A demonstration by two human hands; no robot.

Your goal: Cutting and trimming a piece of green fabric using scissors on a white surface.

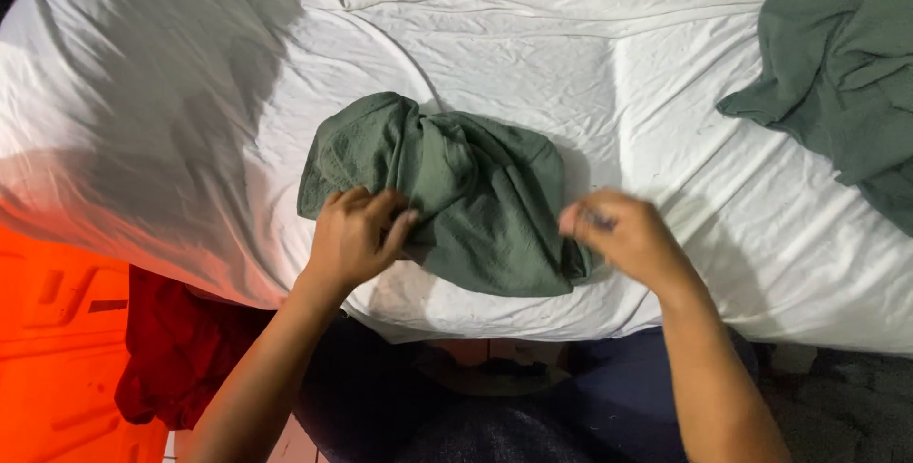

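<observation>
On the white sheet (533, 54) in front of me, near its closer edge, a green cloth (456, 197) is lying bunched into a rounded, rumpled bundle, with folds running across its top. I am working at its near side with both hands. My left hand (354, 235) is resting on the cloth's lower left part, fingers (395, 225) curling in and pinching a fold of the green fabric against my thumb, so that hand is closing on the cloth. My right hand (623, 232) is sitting at the bundle's lower right corner, fingers drawn together; it is blurring in the picture, so I cannot tell whether it is really gripping the fabric or only touching its edge.

Farther out, the sheet is spreading wide and wrinkled under the bundle, draping down toward my lap. Off at the far right corner, well apart from my hands, a second green cloth (846, 64) is lying in a loose heap. Down at my left, below the sheet's edge, a dark red cloth (176, 349) is hanging beside an orange plastic crate (52, 330).
</observation>
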